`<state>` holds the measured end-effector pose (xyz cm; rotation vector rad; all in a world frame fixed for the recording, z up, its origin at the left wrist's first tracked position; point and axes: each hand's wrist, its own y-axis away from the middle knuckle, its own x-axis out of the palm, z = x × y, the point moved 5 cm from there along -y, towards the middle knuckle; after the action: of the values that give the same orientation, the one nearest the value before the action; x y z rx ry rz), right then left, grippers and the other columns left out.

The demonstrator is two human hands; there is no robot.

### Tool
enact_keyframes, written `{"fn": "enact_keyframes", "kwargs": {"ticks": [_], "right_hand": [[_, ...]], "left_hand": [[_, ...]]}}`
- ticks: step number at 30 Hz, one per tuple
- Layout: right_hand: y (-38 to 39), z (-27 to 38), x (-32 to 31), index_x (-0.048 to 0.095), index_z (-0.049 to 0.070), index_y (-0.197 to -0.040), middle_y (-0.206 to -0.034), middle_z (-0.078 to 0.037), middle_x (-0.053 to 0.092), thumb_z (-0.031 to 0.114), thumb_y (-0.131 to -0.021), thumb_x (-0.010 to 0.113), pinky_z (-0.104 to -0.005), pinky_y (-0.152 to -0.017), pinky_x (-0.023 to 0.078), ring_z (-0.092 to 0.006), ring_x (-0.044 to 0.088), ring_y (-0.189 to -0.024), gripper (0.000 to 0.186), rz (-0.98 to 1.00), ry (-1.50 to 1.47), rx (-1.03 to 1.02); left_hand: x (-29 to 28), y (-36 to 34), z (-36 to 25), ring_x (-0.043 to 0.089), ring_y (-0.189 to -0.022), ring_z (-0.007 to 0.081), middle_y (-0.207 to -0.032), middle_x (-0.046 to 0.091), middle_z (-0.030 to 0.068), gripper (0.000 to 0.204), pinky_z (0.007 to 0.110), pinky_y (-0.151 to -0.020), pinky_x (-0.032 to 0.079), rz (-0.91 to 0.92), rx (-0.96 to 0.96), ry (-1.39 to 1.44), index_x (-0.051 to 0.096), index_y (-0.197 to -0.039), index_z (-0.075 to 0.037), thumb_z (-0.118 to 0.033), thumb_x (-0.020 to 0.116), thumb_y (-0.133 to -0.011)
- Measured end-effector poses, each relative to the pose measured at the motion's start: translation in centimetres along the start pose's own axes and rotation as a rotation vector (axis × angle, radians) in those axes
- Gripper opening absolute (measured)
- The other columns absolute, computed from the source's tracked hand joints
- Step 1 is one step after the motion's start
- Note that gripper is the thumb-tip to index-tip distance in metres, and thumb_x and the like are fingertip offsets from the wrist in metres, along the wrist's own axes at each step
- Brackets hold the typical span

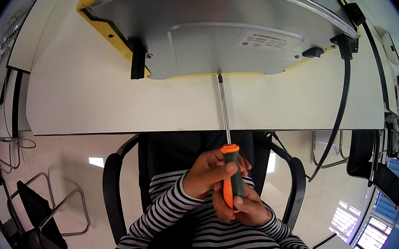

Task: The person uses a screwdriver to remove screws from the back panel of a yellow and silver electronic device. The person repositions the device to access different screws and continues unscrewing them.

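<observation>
Left hand (208, 174), right hand (250, 207) clasped around orange-green screwdriver (230, 148); tip at grey metal case (209, 38).

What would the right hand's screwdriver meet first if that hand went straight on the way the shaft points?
The right hand would likely bring the screwdriver against the near edge of the grey metal casing first. The tip appears at that edge, but one view leaves contact and height unclear.

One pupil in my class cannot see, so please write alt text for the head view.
A person's left hand and right hand hold a screwdriver pointed at the near edge of a metal machine on a pale table; a black cable plugs in at right.
</observation>
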<state>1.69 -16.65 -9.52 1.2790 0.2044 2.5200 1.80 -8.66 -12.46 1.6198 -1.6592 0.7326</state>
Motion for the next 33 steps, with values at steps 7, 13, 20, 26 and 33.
{"fn": "enact_keyframes", "kwargs": {"ticks": [7,13,20,26,33], "right_hand": [[-0.3,-0.2,1.1,0.032,0.001,-0.104,-0.056,-0.004,0.04,0.043,-0.082,0.041,-0.021,-0.042,0.032,-0.01,0.037,-0.044,0.049,0.128,-0.229,0.017],[-0.2,-0.9,-0.1,0.035,0.0,-0.104,-0.055,-0.006,0.044,0.041,-0.083,0.039,-0.0211,-0.041,0.032,-0.0104,0.038,-0.043,0.047,-0.014,-0.234,0.029],[-0.8,-0.4,0.1,0.035,-0.002,-0.104,-0.056,-0.006,0.044,0.032,-0.079,0.048,-0.0214,-0.042,0.032,-0.0101,0.038,-0.044,0.043,-0.016,0.017,-0.011],[-0.8,-0.3,0.3,0.036,-0.001,-0.104,-0.057,-0.006,0.044,0.028,-0.078,0.049,-0.0211,-0.042,0.032,-0.0102,0.039,-0.045,0.041,0.038,-0.129,-0.007],[-0.9,-0.1,0.1,0.038,0.0,-0.103,-0.06,-0.006,0.045,0.027,-0.078,0.048,-0.0197,-0.045,0.032,-0.0102,0.041,-0.05,0.038,0.044,-0.189,-0.016]], "left_hand": [[0.3,1.0,-0.8,0.05,-0.095,0.0217,-0.098,0.052,0.0148,0.032,0.032,-0.082,0.041,0.078,-0.056,0.111,0.049,-0.101,0.005,-0.021,0.044,-0.083],[-0.3,0.6,-0.5,0.051,-0.085,0.0159,-0.088,0.054,0.0089,0.033,0.028,-0.077,0.041,-0.034,-0.057,0.006,0.051,-0.096,0.0,-0.023,0.058,-0.074],[-0.4,0.9,-0.6,0.052,-0.085,0.0163,-0.09,0.055,0.0093,0.033,0.027,-0.077,0.041,-0.08,-0.043,0.003,0.05,-0.099,0.001,-0.023,0.055,-0.077],[0.3,1.1,-1.7,0.052,-0.089,0.0182,-0.096,0.055,0.013,0.033,0.028,-0.079,0.04,-0.05,-0.075,0.081,0.05,-0.101,0.002,-0.022,0.05,-0.08],[-0.7,1.1,-0.8,0.054,-0.083,0.016,-0.088,0.057,0.0101,0.028,0.028,-0.076,0.042,-0.083,-0.09,-0.014,0.053,-0.095,0.002,-0.019,0.056,-0.077]]}}
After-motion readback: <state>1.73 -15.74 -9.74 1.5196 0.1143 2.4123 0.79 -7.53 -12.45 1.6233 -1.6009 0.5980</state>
